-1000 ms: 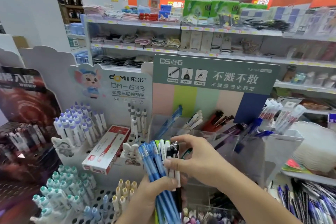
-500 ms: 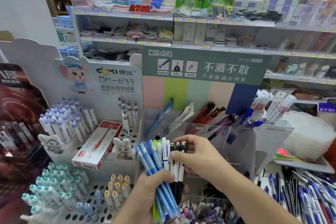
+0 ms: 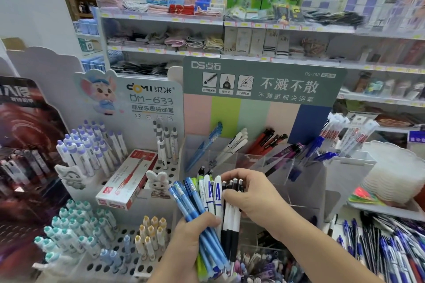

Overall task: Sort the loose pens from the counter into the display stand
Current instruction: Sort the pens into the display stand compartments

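My left hand [image 3: 192,240] grips a fanned bundle of pens [image 3: 207,209]: blue ones on the left, a green one, white ones with blue print in the middle. My right hand [image 3: 251,195] pinches the black-and-white pens [image 3: 232,218] at the right side of that bundle, fingers curled over their tops. Both hands hover in front of the clear acrylic display stand [image 3: 282,167], whose compartments hold a blue pen [image 3: 203,147], white pens, red-black pens and purple and blue ones. Loose pens [image 3: 391,253] lie in a pile on the counter at the lower right.
A white peg-hole stand [image 3: 119,243] at the left holds purple-, teal- and yellow-capped pens, with a red pen box [image 3: 127,179] lying on it. A stack of white plates [image 3: 395,174] sits to the right. Store shelves fill the background.
The view has shifted slightly down and right. My right hand has closed further over the black-and-white pens, drawing them apart from the blue ones; my left hand keeps its grip.
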